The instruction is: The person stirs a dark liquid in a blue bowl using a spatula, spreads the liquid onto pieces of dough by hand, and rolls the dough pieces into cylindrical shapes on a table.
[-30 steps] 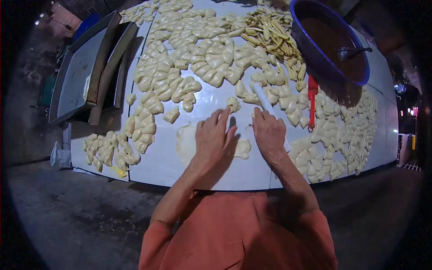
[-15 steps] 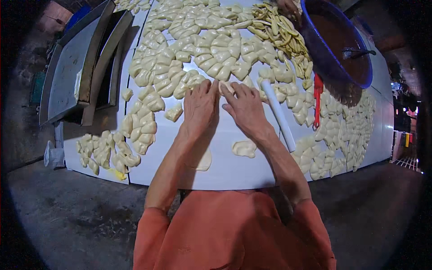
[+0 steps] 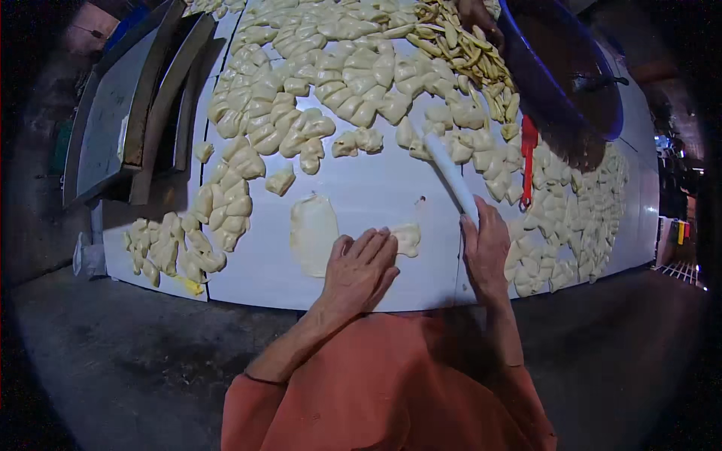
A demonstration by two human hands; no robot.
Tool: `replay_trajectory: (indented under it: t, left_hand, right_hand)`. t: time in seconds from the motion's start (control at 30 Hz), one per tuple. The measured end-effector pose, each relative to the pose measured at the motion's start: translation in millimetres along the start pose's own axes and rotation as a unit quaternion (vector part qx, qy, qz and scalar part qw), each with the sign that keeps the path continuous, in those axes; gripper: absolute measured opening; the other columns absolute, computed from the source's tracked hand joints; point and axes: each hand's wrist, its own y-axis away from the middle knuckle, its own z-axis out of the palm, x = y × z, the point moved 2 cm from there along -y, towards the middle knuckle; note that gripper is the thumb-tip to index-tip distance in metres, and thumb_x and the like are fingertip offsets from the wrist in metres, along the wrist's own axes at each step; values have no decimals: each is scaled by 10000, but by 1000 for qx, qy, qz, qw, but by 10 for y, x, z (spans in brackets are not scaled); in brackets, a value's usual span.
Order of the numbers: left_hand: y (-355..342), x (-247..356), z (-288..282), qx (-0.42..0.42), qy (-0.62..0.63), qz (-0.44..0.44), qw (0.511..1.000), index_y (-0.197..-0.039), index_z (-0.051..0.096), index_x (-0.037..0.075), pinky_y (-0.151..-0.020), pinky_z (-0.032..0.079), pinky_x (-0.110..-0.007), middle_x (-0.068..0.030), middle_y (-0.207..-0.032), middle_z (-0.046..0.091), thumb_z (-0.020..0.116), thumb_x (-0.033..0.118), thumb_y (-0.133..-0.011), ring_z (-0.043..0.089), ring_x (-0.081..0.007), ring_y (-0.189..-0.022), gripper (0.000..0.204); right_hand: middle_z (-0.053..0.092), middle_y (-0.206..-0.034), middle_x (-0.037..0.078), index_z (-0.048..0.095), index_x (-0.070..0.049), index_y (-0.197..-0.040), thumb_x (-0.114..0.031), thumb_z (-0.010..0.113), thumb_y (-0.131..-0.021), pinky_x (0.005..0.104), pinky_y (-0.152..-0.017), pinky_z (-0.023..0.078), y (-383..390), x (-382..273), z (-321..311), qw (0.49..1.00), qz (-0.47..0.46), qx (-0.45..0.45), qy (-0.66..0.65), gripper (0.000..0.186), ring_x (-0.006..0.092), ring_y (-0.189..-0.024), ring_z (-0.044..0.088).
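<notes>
My left hand (image 3: 362, 263) lies flat with its fingers stretched out, its fingertips at the edge of a small flattened dough piece (image 3: 407, 239). Beside it on the left is a thin rolled-out oval of dough (image 3: 313, 234). At the right, my right hand (image 3: 489, 244) is closed round the near end of a white rolling pin (image 3: 450, 174), which slants away across the tabletop. Farther off, a lumpy shaped dough piece (image 3: 357, 141) sits before the spread of glossy dough pieces (image 3: 353, 79).
Metal trays (image 3: 120, 113) lean at the left. Peeled banana pieces (image 3: 466, 56) are heaped at the back right, by another person's hand (image 3: 481, 16). A blue basin (image 3: 560, 71) of brown contents stands there, with a red-handled tool (image 3: 529, 161) nearer me. More dough pieces (image 3: 575, 218) cover the right side.
Both hands have left the shaped dough piece at the far side. The left came back to the small flattened piece; the right moved right and took hold of the rolling pin.
</notes>
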Motion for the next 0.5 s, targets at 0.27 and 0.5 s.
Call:
replay_trajectory:
  t: [0.27, 0.5]
  left_hand:
    - [113, 1, -47, 128, -81, -80, 985, -1450, 509, 119, -1127, 273, -565, -147, -1526, 454, 695, 279, -922, 469, -354, -1377, 582]
    - [-75, -178, 174, 40, -89, -179, 979, -1468, 473, 8, -1142, 102, -720, -202, -1504, 486, 513, 311, -1017, 395, -369, -1443, 545]
  right_hand:
    - [652, -1196, 145, 615, -54, -1284, -173, 662, -929, 456, -955, 441, 129, -169, -116, 975, -159, -141, -61, 377, 325, -1079, 604]
    - [461, -1533, 110, 555, -206, -1448, -378, 626, -943, 549, -1097, 283, -120, -178, 257, 980, -131, -123, 82, 538, 322, -1389, 409]
